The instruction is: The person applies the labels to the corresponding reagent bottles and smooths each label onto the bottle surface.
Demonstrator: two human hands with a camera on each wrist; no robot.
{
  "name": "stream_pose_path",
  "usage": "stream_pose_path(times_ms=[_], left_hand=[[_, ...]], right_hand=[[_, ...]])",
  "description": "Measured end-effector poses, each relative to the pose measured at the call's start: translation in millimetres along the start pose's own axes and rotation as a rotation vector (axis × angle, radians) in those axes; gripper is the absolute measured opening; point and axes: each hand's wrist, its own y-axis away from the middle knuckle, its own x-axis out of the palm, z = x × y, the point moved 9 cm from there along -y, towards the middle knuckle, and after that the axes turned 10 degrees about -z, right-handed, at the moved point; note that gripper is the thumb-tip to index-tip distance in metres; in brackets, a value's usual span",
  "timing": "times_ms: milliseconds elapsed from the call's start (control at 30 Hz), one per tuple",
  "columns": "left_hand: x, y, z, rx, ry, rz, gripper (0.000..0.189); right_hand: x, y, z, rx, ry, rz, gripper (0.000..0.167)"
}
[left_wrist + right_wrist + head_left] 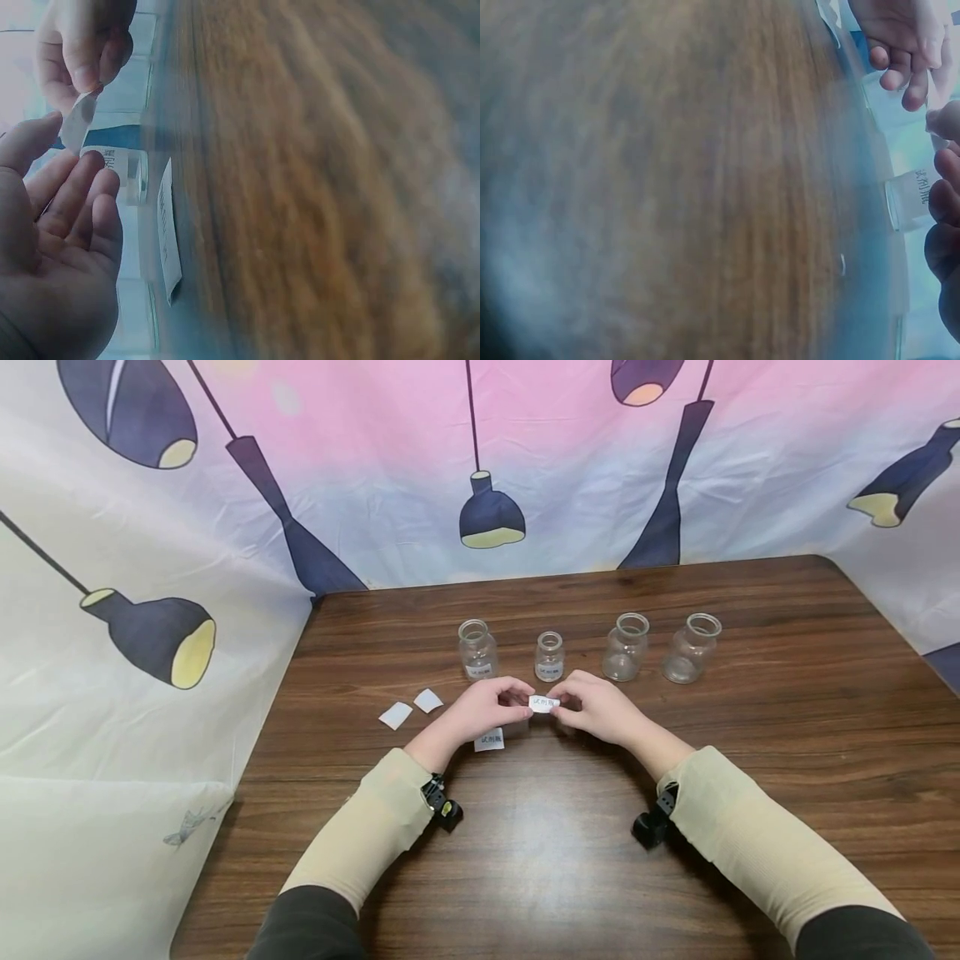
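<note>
A small white label [543, 703] with dark printed characters is held level above the table, just in front of the small jar. My left hand [480, 708] pinches its left end between thumb and fingers, and my right hand [598, 706] pinches its right end. Seen from the left wrist, the label [79, 124] stretches between the two hands and looks slightly curved. A second printed label [489, 741] lies on the table below my left hand. Behind the hands stand a larger glass jar [478, 652] and a small glass jar [550, 658], each with a printed label on its front.
Two more clear glass jars [626, 647] stand to the right, with no label visible on them. Two white paper pieces [395, 716] lie left of my left hand. The brown wooden table [787, 710] meets a printed curtain [405, 460] at its back and left edges.
</note>
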Motion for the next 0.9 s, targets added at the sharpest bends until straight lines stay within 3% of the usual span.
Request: stream_pose_path(times_ms=[500,767,900], left_hand=[[2.0,-9.2,-11.3,0.001,0.022,-0.053,0.021],[7.3,-12.3,-17.7,0.023,0.038,-0.053,0.022],[11.0,-14.0,-20.0,0.029,0.061,-0.052,0.023]], right_hand=[[-13.4,-2.8,-0.3,-0.005,-0.012,-0.040,0.024],[-15.0,-1.2,6.2,-0.039,-0.058,-0.050,0.018],[-15.3,-0.8,6.4,-0.011,-0.101,-0.061,0.015]])
